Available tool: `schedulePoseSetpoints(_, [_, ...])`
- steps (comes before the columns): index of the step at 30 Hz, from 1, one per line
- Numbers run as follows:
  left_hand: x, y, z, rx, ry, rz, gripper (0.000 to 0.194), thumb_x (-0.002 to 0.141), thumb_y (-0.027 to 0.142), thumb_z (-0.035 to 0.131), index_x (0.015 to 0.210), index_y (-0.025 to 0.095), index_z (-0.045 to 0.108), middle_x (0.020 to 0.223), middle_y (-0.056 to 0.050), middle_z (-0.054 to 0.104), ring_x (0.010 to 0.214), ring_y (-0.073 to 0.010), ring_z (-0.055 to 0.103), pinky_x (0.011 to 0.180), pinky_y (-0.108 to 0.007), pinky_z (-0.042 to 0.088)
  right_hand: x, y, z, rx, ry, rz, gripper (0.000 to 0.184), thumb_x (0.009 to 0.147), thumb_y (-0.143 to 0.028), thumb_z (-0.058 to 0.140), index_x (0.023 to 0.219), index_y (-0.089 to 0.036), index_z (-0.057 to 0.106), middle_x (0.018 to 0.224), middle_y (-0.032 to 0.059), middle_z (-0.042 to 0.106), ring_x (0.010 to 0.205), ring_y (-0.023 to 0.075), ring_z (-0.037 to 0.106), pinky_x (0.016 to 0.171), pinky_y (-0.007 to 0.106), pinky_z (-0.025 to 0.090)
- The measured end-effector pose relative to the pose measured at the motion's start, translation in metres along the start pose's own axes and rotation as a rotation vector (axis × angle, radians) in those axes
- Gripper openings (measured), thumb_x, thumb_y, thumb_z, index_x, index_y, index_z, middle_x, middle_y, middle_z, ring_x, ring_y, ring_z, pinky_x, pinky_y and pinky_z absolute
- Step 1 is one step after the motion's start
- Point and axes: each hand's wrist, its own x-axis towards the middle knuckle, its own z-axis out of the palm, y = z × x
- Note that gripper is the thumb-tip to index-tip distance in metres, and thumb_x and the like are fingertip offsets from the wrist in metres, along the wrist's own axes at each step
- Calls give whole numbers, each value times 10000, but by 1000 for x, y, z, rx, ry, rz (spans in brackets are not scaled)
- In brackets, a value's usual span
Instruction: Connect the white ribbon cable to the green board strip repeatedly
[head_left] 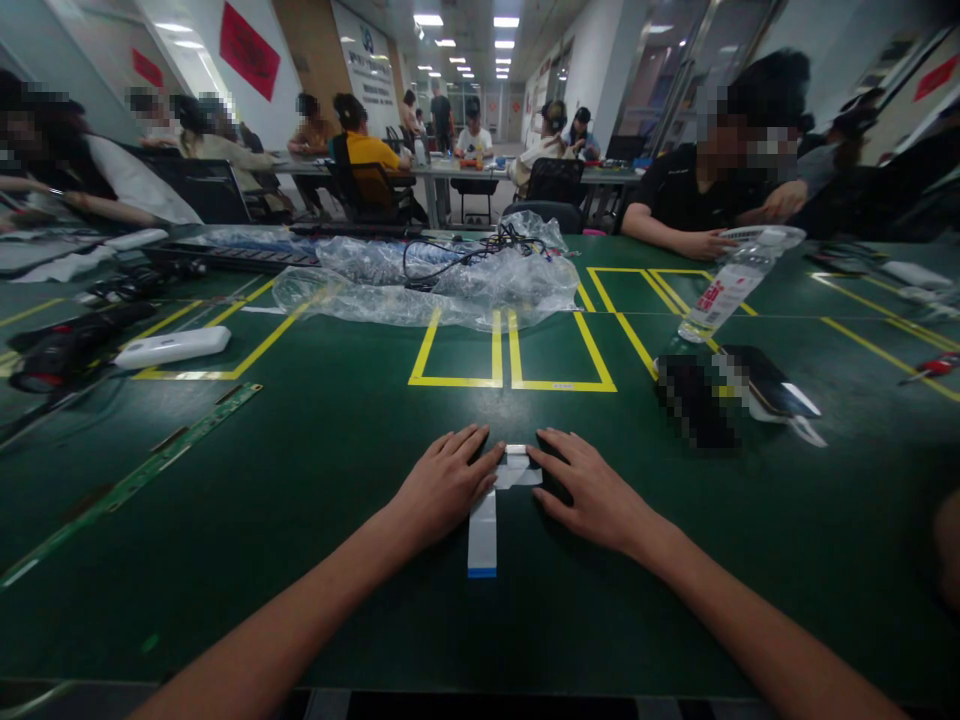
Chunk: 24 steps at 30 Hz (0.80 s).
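Fingers of L hand [448, 485] & R hand [592, 490] part-spread, touching flat flex cable [482, 530], ctr frame; prob. light, bendy, grip blue end [482, 573].

A green table [337, 440] below 2 red wall hangings [250, 50], upper left.

Nothing legible. Pink print on bottle label [721, 298], 2 o'clock: too blurred. Wall sign [367, 65], 11 o'clock: lettering and logo, unreadable. Small tape label [563, 386], 12 o'clock: too small.
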Motion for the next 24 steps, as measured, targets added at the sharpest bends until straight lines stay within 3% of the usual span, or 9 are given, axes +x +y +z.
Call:
schedulePoseSetpoints(17, [-1,-1,1,-21,11,-8,481,1040,386,405,1503,260,431,1563,-141,424,1440,-318,405,1134,-523,395,0,-1,1,-18,11,-9,566,954,-383,559,1488,-211,486,1584,145,395,1465,316,337,1201,553,263])
schedulePoseSetpoints(24, [-6,-3,-8,-30,-54,-58,505,1052,428,330,1530,277,391,1593,-112,384,1469,-304,359,1151,-527,372,1,-3,-2,-37,-3,-7,575,963,-382,542,1505,-206,459,1583,148,395,1464,314,339,1196,559,272])
